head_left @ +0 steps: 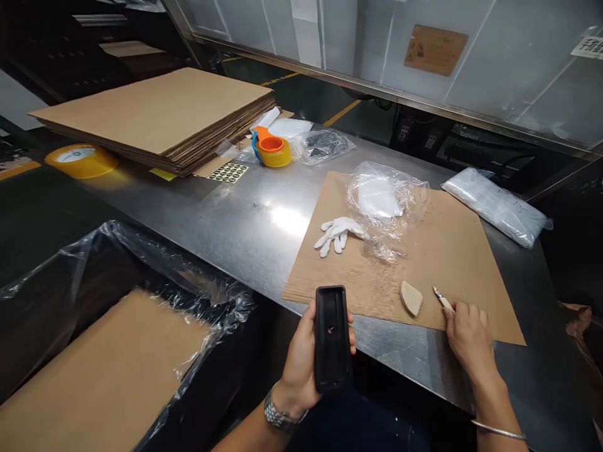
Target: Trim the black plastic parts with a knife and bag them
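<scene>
While gripped around a black tray (331, 336) at the near edge of the surface (245, 213), left hand (301, 361) curled closed; right hand (466, 333) pinching a small knife (443, 298) on the cardboard sheet (452, 251). Just beside: beige stone (411, 297). Farther out: white glove (336, 232), crumpled clear bag (386, 204), orange tape dispenser (272, 147).

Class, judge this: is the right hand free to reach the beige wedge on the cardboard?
Probably yes: the right hand rests beside the wedge, nothing lies between, though it already holds a small blade.
</scene>
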The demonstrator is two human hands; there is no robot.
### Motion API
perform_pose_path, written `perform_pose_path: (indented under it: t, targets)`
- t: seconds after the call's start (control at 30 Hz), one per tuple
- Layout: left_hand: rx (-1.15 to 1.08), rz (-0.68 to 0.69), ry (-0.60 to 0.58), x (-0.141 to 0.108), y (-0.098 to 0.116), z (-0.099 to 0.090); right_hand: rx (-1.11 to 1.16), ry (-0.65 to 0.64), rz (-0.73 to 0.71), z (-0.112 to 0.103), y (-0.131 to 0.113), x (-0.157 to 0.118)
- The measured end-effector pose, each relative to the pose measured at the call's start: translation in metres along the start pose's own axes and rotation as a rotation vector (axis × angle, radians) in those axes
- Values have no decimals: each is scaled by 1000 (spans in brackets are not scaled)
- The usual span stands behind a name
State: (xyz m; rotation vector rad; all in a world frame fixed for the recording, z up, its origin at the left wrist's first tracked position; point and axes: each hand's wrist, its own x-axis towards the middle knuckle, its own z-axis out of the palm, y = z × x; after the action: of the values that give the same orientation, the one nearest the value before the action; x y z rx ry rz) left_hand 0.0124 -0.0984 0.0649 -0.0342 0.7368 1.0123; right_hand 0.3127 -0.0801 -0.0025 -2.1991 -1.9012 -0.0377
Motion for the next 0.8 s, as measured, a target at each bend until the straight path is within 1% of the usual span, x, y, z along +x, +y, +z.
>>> perform_pose_path:
  t: [0.1, 0.17, 0.2, 0.23, 0.27, 0.33, 0.37, 0.43, 0.47, 0.53, 0.63, 0.8]
  targets:
    - [-15, 50, 63, 1, 3, 1, -9, 35, 65, -3, -3, -7]
    - [-17, 86, 101, 2, 4, 0, 25, 39, 99, -11, -15, -18]
    - [-16, 99, 112, 2, 4, 0, 72, 24, 85, -17, -24, -25]
    - [-15, 112, 119, 2, 4, 0, 133, -5, 41, -23, -36, -33]
    - [-15, 128, 123, 2, 4, 0, 224, -46, -45, -30, -49, -41]
    - [-14, 166, 136, 3, 4, 0, 386, -115, -282, -43, -78, -57]
    - [-13, 184, 147, 3, 4, 0, 436, -127, -394, -49, -91, -64]
    - [-9, 206, 165, 2, 3, -1, 440, -155, -559, -58, -113, -74]
    - [-4, 209, 172, 2, 3, -1, 408, -166, -616, -61, -120, -78]
    - [0, 220, 189, 1, 4, -2, 315, -182, -699, -64, -128, -82]
    - [10, 257, 199, 0, 4, -2, 198, -187, -786, -65, -129, -84]
    - [15, 345, 180, -1, 5, -2, 126, -179, -863, -69, -129, -83]
